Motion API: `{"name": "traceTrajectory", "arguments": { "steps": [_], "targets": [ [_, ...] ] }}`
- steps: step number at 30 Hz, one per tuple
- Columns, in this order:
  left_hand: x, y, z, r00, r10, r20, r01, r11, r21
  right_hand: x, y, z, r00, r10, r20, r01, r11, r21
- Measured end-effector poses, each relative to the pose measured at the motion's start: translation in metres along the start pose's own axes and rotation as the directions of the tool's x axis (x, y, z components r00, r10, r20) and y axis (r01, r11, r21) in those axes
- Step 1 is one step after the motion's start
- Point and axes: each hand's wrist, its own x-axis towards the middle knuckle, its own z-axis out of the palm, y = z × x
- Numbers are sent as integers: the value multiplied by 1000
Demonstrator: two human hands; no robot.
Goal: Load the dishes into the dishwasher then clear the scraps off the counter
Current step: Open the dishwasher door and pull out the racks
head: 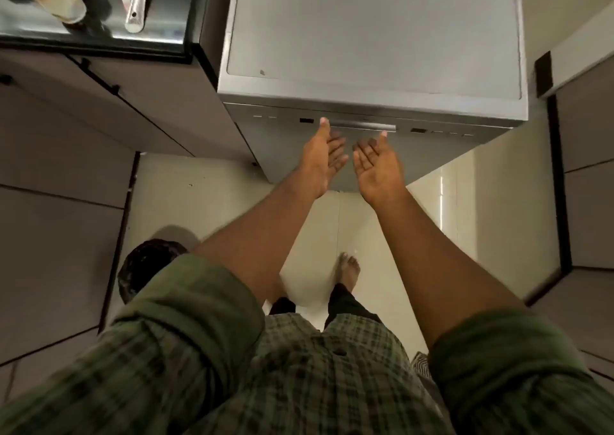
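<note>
The closed grey metal dishwasher [372,52] stands beside the dark counter's right edge. The left hand [324,155] and right hand [377,162], palms up and fingers relaxed wide, reach to its recessed silver door handle [362,125], thumbs touching it.

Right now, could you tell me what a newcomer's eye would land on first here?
Two bare hands, the left hand and right hand, reach palms-up with their fingertips at the recessed handle of the closed silver freestanding dishwasher at centre. Top left sits a steel sink with a chrome tap.
</note>
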Motion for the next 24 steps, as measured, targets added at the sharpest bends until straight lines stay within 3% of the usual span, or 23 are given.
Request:
{"name": "traceTrajectory", "arguments": {
  "steps": [6,11,15,19,24],
  "targets": [
    [27,4,32,997,-19,-81,-2,970,-243,40,-14,15,999,-37,3,36,981,189],
    [46,-5,43,999,3,-50,-24,908,-417,57,-10,6,992,-47,119,6,945,326],
    [49,-17,45,999,46,-29,-55,879,-473,55,-19,2,977,-75,201,17,961,277],
    [50,-17,56,990,62,-127,-106,922,-372,59,-22,2,972,-116,203,75,978,197],
    [44,-28,59,987,-19,-157,-41,930,-365,53,-7,-1,998,-56,-3,56,995,80]
  ]
}}
